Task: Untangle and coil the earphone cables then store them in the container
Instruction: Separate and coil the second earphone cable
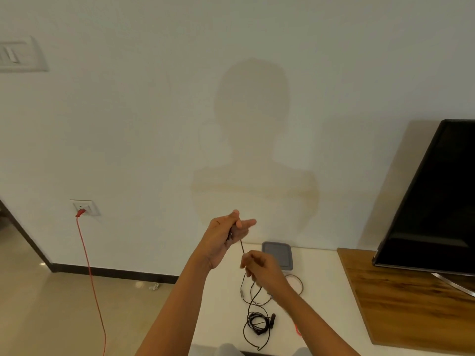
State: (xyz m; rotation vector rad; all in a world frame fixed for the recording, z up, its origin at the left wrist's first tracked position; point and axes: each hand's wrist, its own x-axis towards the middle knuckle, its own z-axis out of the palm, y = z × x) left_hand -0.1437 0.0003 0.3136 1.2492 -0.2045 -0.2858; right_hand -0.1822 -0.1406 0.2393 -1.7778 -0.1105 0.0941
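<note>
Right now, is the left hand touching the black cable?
Touching. The head view shows the left hand gripping the black cable, which runs down from it to the right hand.

The single wide-angle camera rides on my head, facing forward and down toward the wall (154,124), with my left hand (223,237) and right hand (264,271) near before it above the white table (321,283).
</note>
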